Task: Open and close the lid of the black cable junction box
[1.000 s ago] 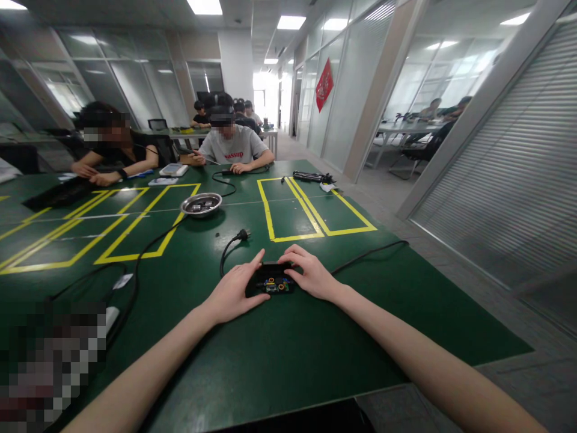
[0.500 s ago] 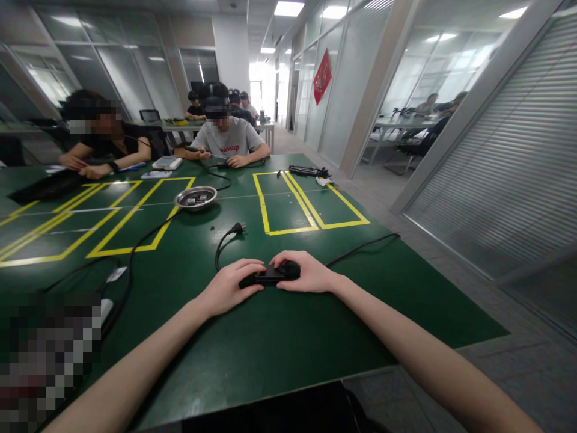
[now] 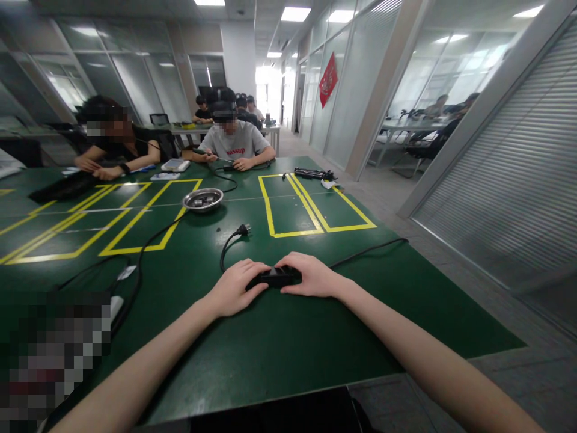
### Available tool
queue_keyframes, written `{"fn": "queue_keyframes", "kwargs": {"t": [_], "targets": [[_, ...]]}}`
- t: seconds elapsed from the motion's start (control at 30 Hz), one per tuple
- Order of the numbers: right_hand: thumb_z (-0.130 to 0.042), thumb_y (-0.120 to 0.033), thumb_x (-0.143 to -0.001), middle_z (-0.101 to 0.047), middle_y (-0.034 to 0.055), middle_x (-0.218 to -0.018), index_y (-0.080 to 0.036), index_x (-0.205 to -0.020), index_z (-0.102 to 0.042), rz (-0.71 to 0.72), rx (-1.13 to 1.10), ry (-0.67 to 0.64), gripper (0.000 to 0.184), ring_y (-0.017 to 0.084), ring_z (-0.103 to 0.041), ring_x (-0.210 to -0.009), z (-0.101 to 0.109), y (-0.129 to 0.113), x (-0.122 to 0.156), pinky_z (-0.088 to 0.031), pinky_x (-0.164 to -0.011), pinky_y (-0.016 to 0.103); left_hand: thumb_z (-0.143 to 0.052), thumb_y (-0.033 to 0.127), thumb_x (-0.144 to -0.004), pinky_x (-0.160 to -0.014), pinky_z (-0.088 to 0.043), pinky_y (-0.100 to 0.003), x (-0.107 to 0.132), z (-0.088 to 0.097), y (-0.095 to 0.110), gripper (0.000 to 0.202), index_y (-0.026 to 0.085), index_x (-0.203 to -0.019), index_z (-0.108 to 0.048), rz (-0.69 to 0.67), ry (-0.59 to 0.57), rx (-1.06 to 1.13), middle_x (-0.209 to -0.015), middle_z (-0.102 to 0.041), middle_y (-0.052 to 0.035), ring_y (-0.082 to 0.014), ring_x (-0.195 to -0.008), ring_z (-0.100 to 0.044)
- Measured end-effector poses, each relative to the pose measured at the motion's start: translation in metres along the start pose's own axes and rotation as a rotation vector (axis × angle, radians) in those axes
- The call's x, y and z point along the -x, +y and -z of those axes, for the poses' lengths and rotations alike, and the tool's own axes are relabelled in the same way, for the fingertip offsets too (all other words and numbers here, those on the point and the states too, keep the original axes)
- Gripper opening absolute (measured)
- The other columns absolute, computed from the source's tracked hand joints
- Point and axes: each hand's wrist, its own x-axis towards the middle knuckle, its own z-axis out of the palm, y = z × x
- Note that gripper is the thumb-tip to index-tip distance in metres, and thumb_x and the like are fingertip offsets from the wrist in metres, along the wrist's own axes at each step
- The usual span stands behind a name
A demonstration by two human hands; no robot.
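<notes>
Between my hands, just above or on the green table point(image 3: 252, 361), is a black power adapter point(image 3: 278, 277), a small box with its long side across my view. My left hand point(image 3: 240, 285) is closed round its left end, thumb at the near side and fingers on top. My right hand point(image 3: 311, 275) grips the right end in the same way. From the left side a short black cord curves away to a mains plug point(image 3: 243, 230) lying on the table. A thin black cable point(image 3: 369, 248) runs off behind my right hand. My fingers cover both ends of the adapter.
A steel bowl point(image 3: 202, 200) with metal parts stands beyond my left hand. Yellow tape point(image 3: 297, 233) marks rectangles on the table. A folded black tripod point(image 3: 313, 174) lies at the far edge. Two people point(image 3: 237, 141) work across the table. Black cable point(image 3: 139, 264) lies at left.
The view has shifted slightly, so the scene sits a little further right. The adapter appears turned a little between my fingers; both hands still hold it.
</notes>
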Motion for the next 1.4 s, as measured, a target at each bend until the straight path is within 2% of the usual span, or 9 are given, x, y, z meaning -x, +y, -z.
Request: {"fn": "queue_keyframes", "kwargs": {"t": [0.27, 0.43, 0.53, 0.7, 0.93, 1.03, 1.17, 1.3, 1.4], "targets": [[-0.074, -0.017, -0.071, -0.070, 0.0104, -0.103, -0.016, -0.112, -0.061, 0.041, 0.120, -0.003, 0.043, 0.025, -0.066, -0.094, -0.013, -0.008, -0.005, -0.054, -0.082, 0.036, -0.068, 0.034, -0.089, -0.083, -0.053, -0.038, -0.003, -0.008, 0.002, 0.031, 0.018, -0.115, -0.063, -0.036, 0.031, -0.091, -0.099, -0.073, -0.0080, -0.0248, -0.089, -0.066], [-0.069, -0.015, -0.080, -0.070, 0.0109, -0.106, -0.017, -0.119, -0.059, 0.053, 0.165, -0.019, 0.040, 0.024, -0.067, -0.097, -0.013, -0.007, -0.004, -0.054, -0.084, 0.036, -0.064, 0.020, -0.089, -0.080, -0.052, -0.036, -0.005, -0.016, 0.001, 0.024, 0.017, -0.113, -0.063, -0.041, 0.056, -0.166, -0.098, -0.073, -0.0081, -0.0244, -0.090, -0.065], [-0.066, -0.018, -0.086, -0.071, 0.0117, -0.104, -0.015, -0.121, -0.060, 0.078, 0.202, -0.037, 0.036, 0.025, -0.067, -0.095, -0.014, -0.006, -0.002, -0.054, -0.082, 0.036, -0.062, 0.020, -0.091, -0.079, -0.051, -0.036, -0.004, -0.016, 0.000, 0.019, 0.019, -0.110, -0.064, -0.045, 0.035, -0.189, -0.097, -0.073, -0.0074, -0.0241, -0.089, -0.064], [-0.064, -0.029, -0.094, -0.072, 0.0132, -0.101, -0.013, -0.121, -0.063, 0.100, 0.247, -0.046, 0.031, 0.026, -0.068, -0.091, -0.015, -0.011, 0.000, -0.054, -0.078, 0.036, -0.057, 0.031, -0.098, -0.075, -0.047, -0.037, -0.002, -0.011, 0.002, 0.019, 0.018, -0.109, -0.067, -0.082, 0.024, -0.180, -0.095, -0.073, -0.0086, -0.0235, -0.085, -0.064], [-0.061, -0.045, -0.099, -0.073, 0.0097, -0.096, -0.017, -0.118, -0.064, 0.103, 0.271, -0.070, 0.034, 0.023, -0.070, -0.087, -0.011, -0.015, 0.002, -0.052, -0.074, 0.032, -0.052, 0.037, -0.104, -0.078, -0.049, -0.037, 0.001, -0.007, 0.002, 0.029, 0.019, -0.121, -0.067, -0.157, 0.043, -0.190, -0.100, -0.075, -0.0097, -0.0223, -0.085, -0.065], [-0.060, -0.050, -0.099, -0.073, 0.0095, -0.096, -0.017, -0.117, -0.064, 0.140, 0.303, -0.015, 0.038, 0.023, -0.069, -0.085, -0.007, -0.012, 0.002, -0.051, -0.072, 0.032, -0.053, 0.039, -0.103, -0.078, -0.051, -0.038, 0.002, -0.006, 0.003, 0.030, 0.018, -0.118, -0.068, -0.137, 0.075, -0.193, -0.096, -0.074, -0.0097, -0.0227, -0.085, -0.065], [-0.055, -0.048, -0.102, -0.073, 0.0079, -0.090, -0.018, -0.111, -0.065, 0.219, 0.330, 0.036, 0.033, 0.021, -0.067, -0.079, 0.001, -0.011, 0.006, -0.048, -0.068, 0.031, -0.055, 0.040, -0.102, -0.079, -0.053, -0.038, 0.002, -0.006, 0.010, 0.029, 0.018, -0.112, -0.069, -0.087, 0.105, -0.163, -0.095, -0.073, -0.0098, -0.0233, -0.087, -0.067], [-0.053, -0.045, -0.103, -0.072, 0.0070, -0.088, -0.018, -0.111, -0.065, 0.249, 0.355, 0.036, 0.030, 0.020, -0.066, -0.076, 0.002, -0.012, 0.011, -0.047, -0.066, 0.030, -0.056, 0.039, -0.102, -0.083, -0.056, -0.038, 0.003, -0.008, 0.014, 0.029, 0.018, -0.118, -0.068, -0.149, 0.136, -0.156, -0.103, -0.075, -0.0111, -0.0236, -0.092, -0.069], [-0.055, -0.045, -0.103, -0.072, 0.0086, -0.095, -0.018, -0.119, -0.063, 0.224, 0.354, 0.037, 0.033, 0.020, -0.069, -0.082, -0.002, -0.012, 0.009, -0.049, -0.069, 0.030, -0.057, 0.038, -0.102, -0.083, -0.057, -0.038, 0.005, -0.009, 0.011, 0.030, 0.019, -0.122, -0.068, -0.169, 0.164, -0.185, -0.105, -0.076, -0.0109, -0.0236, -0.092, -0.070]]}}
